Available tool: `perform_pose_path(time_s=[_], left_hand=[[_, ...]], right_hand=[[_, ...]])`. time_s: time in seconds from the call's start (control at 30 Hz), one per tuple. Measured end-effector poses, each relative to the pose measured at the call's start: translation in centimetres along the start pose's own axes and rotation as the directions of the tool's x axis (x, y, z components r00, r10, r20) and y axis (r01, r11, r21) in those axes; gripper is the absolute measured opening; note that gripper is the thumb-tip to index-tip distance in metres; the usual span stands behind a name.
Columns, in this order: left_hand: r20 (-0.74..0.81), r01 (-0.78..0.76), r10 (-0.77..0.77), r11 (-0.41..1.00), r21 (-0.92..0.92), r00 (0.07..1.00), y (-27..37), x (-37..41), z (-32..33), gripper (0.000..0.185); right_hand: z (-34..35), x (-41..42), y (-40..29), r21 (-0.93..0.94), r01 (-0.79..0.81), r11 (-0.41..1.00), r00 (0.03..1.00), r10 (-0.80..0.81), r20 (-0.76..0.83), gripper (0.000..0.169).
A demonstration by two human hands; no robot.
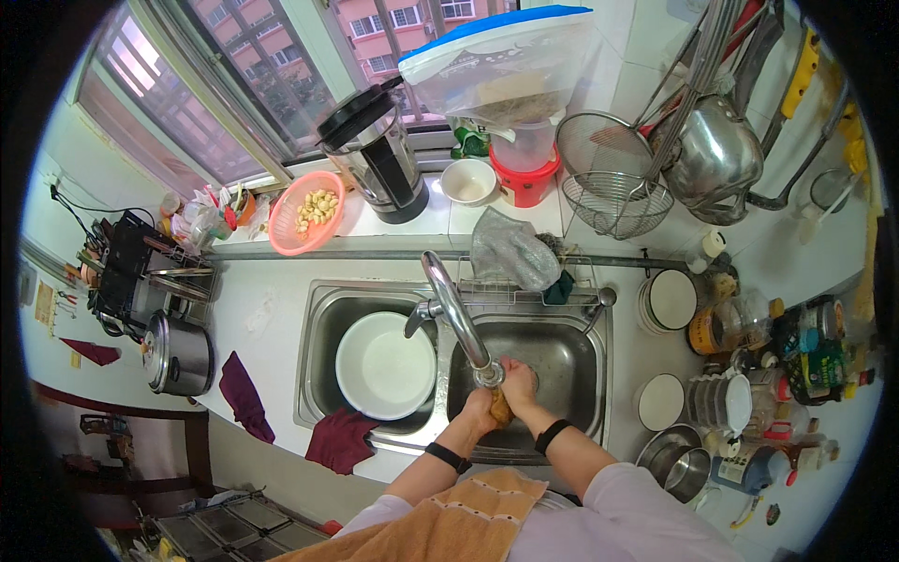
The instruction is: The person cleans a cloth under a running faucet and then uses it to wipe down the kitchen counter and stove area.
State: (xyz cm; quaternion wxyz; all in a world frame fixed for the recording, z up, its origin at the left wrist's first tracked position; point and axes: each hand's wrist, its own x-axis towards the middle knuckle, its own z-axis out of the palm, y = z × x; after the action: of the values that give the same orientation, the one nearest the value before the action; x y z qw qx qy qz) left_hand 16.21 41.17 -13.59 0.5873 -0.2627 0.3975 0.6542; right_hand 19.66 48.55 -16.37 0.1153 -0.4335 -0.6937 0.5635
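Note:
Both of my hands are together under the chrome faucet, over the right basin of a steel double sink. My left hand grips a brown, wet-looking item that may be a cloth or sponge; its exact kind cannot be told. My right hand is against the same item from the other side, its fingers partly hidden by the faucet head. A large white basin sits in the left sink bowl. At the front edge of that bowl lies a dark red cloth.
Behind the sink, a wire rack carries a silvery mesh cloth. On the ledge stand a pink basket of pale pieces, a clear pitcher and a white bowl. Stacked dishes and metal bowls line the right side.

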Motion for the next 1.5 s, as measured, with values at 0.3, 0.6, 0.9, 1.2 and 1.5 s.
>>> perform_pose_path(time_s=[0.3, 0.6, 0.9, 1.2, 1.5], left_hand=[[-0.037, -0.078, 0.071, 0.956, -0.284, 0.997, 1.3, 1.2, -1.4, 0.047], [0.04, -0.187, 0.2, 0.957, -0.223, 0.979, 2.0, 4.8, -7.9, 0.047], [0.029, -0.108, 0.108, 0.994, -0.01, 0.994, 3.0, 1.4, -1.3, 0.036], [-0.118, -0.242, 0.253, 0.965, 0.101, 0.96, 2.9, -1.0, -1.6, 0.03], [0.229, 0.127, -0.057, 0.944, -0.305, 0.972, -0.4, 6.2, -8.3, 0.036]], right_hand=[[1.3, -3.5, -1.5, -0.289, -0.089, 0.953, 0.996, 0.085, -0.029, 0.027], [1.3, -6.1, -4.9, -0.296, -0.122, 0.947, 0.966, 0.182, 0.185, 0.032], [-1.4, 0.8, 0.6, -0.092, 0.104, 0.99, 0.964, -0.077, 0.255, 0.03], [-0.4, 2.7, 1.1, 0.372, -0.384, 0.845, 0.91, 0.281, 0.304, 0.033], [3.3, -6.0, -0.6, 0.088, -0.255, 0.963, 0.96, 0.241, 0.144, 0.063]])
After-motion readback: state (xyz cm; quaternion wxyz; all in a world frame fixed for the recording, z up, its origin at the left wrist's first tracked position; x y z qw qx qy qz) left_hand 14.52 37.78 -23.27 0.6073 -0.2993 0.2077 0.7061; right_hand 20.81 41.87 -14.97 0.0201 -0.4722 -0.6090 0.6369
